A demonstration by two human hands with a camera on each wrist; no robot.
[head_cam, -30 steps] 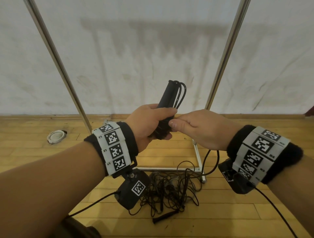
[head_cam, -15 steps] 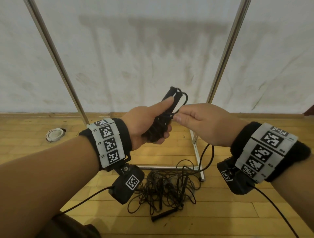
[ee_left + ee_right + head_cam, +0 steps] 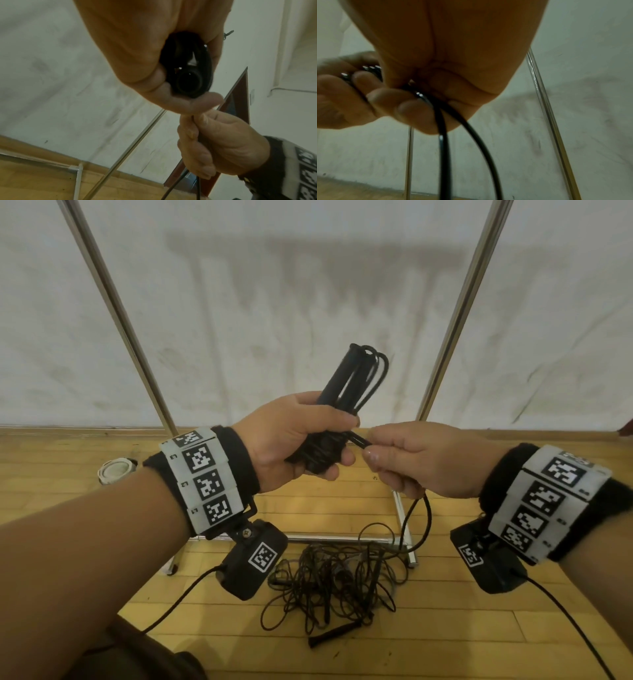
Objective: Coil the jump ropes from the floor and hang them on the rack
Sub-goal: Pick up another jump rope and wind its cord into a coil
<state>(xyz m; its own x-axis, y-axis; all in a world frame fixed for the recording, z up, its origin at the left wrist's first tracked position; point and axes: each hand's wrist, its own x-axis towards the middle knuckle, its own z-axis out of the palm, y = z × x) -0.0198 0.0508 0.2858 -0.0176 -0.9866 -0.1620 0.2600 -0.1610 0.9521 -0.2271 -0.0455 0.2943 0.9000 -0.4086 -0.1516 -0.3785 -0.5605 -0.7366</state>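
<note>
My left hand (image 3: pixel 301 440) grips a black jump rope bundle (image 3: pixel 352 381), its handles and folded loops sticking up above the fist. The handle ends (image 3: pixel 187 79) show inside the fist in the left wrist view. My right hand (image 3: pixel 411 460) pinches the rope's loose strand (image 3: pixel 359 440) just right of the bundle; a doubled length (image 3: pixel 447 135) hangs down from that fist. A tangle of more black jump ropes (image 3: pixel 335 580) lies on the wooden floor below my hands. The rack's two metal uprights (image 3: pixel 116 313) (image 3: pixel 459 313) stand before the wall.
The rack's base bars (image 3: pixel 342 539) lie on the floor just behind the rope pile. A small white round object (image 3: pixel 114 470) sits on the floor at left. A pale stained wall backs the rack. Wrist camera cables trail under both arms.
The bundle has tipped more upright in my left hand. My right hand has moved slightly right and down, drawing the loose strand out across the bundle's lower part.
</note>
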